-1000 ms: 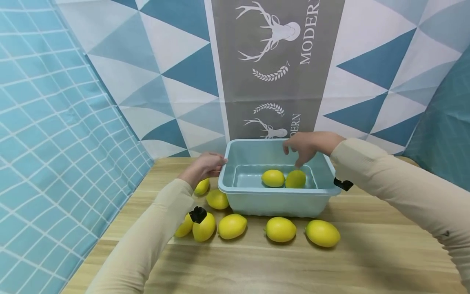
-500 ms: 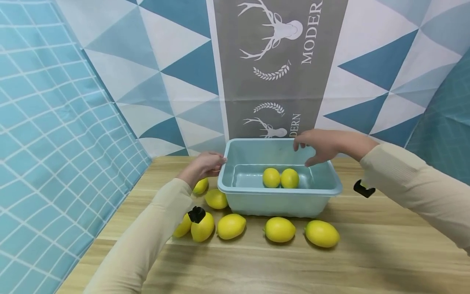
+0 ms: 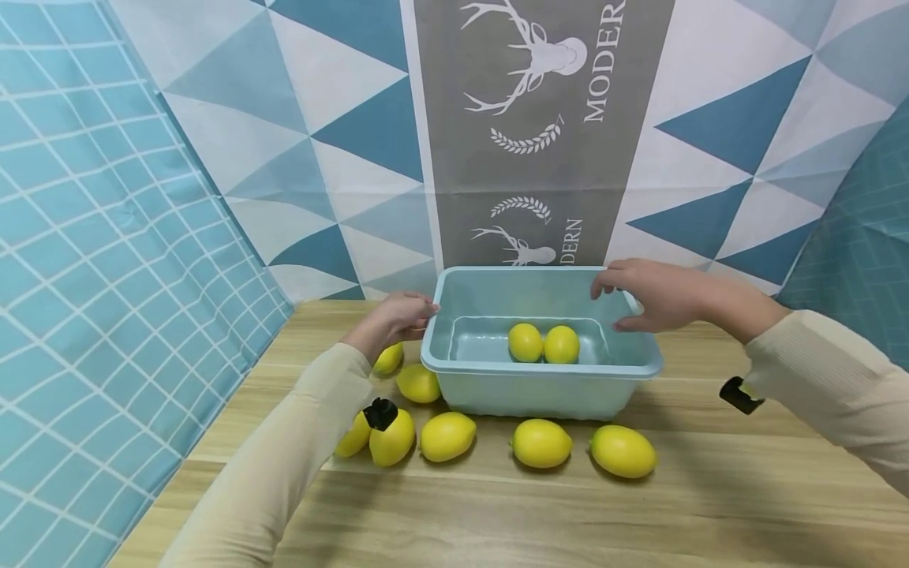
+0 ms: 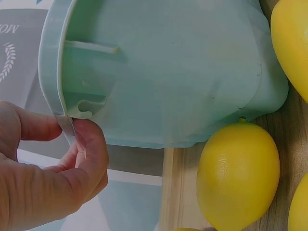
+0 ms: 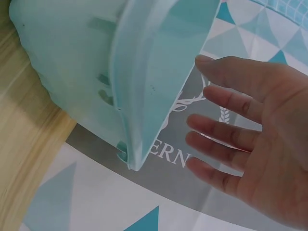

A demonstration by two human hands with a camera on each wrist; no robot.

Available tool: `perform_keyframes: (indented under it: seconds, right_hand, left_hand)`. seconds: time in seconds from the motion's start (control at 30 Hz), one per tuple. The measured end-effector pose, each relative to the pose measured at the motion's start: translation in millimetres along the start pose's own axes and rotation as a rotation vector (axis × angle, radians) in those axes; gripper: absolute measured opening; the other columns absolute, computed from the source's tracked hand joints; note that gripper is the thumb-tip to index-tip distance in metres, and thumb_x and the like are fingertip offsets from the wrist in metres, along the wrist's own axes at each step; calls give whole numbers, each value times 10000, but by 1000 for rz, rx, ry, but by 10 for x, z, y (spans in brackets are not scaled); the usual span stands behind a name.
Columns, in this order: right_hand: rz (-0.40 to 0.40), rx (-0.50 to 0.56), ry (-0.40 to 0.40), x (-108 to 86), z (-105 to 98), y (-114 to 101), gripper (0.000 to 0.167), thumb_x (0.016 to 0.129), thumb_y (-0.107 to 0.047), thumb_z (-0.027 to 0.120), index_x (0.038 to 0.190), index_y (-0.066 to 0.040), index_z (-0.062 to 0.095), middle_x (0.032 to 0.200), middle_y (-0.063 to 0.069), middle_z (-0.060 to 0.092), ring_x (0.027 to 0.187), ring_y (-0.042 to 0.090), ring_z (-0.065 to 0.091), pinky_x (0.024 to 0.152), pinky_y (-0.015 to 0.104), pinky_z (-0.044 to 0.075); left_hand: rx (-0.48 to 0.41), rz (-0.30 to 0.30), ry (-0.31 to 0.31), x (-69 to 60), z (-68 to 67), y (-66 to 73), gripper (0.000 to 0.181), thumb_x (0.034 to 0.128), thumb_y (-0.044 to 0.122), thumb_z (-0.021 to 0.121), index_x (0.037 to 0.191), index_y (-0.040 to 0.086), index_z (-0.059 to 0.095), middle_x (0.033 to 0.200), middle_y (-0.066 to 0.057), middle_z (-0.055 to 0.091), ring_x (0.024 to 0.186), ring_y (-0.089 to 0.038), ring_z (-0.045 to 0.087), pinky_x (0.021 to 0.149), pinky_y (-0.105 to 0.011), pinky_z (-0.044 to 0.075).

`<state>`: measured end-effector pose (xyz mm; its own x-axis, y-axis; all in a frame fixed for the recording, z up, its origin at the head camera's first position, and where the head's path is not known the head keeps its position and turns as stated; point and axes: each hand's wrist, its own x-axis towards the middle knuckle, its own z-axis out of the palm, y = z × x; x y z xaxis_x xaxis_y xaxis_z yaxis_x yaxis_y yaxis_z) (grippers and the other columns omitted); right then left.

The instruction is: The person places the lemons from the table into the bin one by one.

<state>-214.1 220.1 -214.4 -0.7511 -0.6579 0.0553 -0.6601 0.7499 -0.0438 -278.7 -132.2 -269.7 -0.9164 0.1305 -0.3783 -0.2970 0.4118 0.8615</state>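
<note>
A light blue plastic basin (image 3: 525, 392) stands on the wooden table with two yellow lemons (image 3: 525, 342) side by side on its floor. At the basin's left rim, my left hand (image 3: 399, 315) pinches the edge between thumb and fingers; the left wrist view shows this grip (image 4: 62, 168) at a corner of the rim. Above the basin's right end hovers my right hand (image 3: 656, 293), its fingers spread and relaxed. In the right wrist view that hand (image 5: 255, 134) holds nothing and is apart from the rim (image 5: 120, 86).
Several lemons lie on the table outside the basin: one at front right (image 3: 622, 451), one at front middle (image 3: 541, 443), others at the left, partly under my left forearm (image 3: 284, 450). A patterned cloth wall (image 3: 525, 158) rises right behind the basin.
My right hand has let go of the second lemon, which settled against the first, and moved right toward the basin's right rim. The left hand has stayed on the left rim.
</note>
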Motion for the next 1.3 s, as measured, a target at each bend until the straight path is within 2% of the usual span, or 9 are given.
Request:
perform_keyframes:
  seconds: [0.13,0.33,0.67,0.9,1.13,1.3]
  right_hand:
    - [-6,-22,32,-109,57,-6,402,755,-165,801,1111,-136,615,1129,51,630,1056,251,601,891,451,539]
    - [-27,-48,79,-209,131,-34,403,735,-164,815,1088,-141,621,1110,45,638,1003,228,611,840,405,557]
    - [-5,-74,157,-353,221,-148,430,710,-165,833,1092,-143,637,1087,25,649,987,204,632,823,384,573]
    - [8,-71,192,-450,267,-203,429,722,-187,830,1105,-157,638,1103,17,648,998,191,618,823,404,569]
    - [11,-83,226,-495,292,-227,409,725,-198,830,1086,-154,643,1086,16,655,983,179,621,805,380,571]
    - [3,-90,262,-535,320,-240,419,708,-193,842,1076,-169,643,1061,3,651,931,152,617,753,343,575]
  left_hand:
    - [-1,4,-4,6,-1,-3,416,976,126,504,1375,17,465,1184,-102,544,782,-76,542,831,-221,551]
    - [17,7,-7,4,-10,6,403,982,133,496,1366,12,468,1175,-109,539,740,-68,518,737,-176,535]
    - [-10,-2,-6,-5,-6,30,422,983,117,491,1386,-2,449,1298,-158,521,759,-68,523,704,-140,524]
    - [-6,-7,-4,-12,7,17,423,978,113,500,1382,-6,455,1183,-104,546,751,-64,514,662,-117,506]
    - [-19,-4,-14,-22,-5,33,429,978,99,489,1390,-15,445,1341,-167,502,775,-69,511,671,-114,502]
    - [-22,-9,-11,-18,-9,30,413,975,93,494,1372,-16,465,1280,-149,525,766,-68,512,670,-118,505]
